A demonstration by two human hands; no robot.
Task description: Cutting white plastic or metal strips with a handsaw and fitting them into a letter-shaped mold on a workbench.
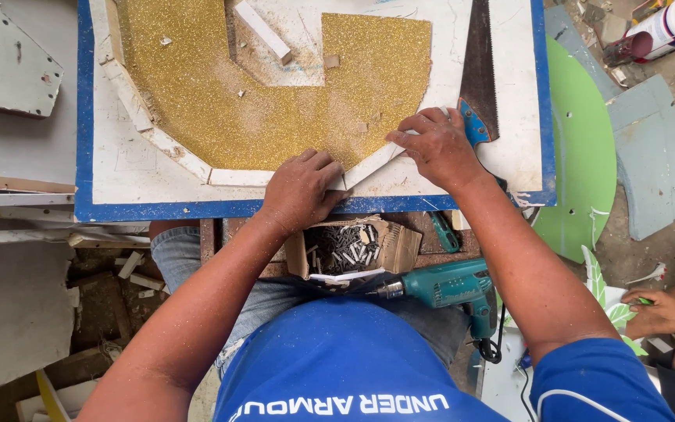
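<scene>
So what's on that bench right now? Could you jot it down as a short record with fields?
Left hand: pressing lower end of thin white edging strip
Right hand: pinching strip's upper end
Workpiece: gold glitter-covered curved panel on white board with blue border
Beside right hand: handsaw with blue handle
Below board: open cardboard box of screws, teal power drill

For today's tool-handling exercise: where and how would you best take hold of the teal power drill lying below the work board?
Probably by the pistol handle of the teal drill, which hangs down from the rear of the body. The chuck points left toward the screw box, so come from the right, the side of the right hand, wrapping the fingers round the handle and avoiding the cord below.
</scene>
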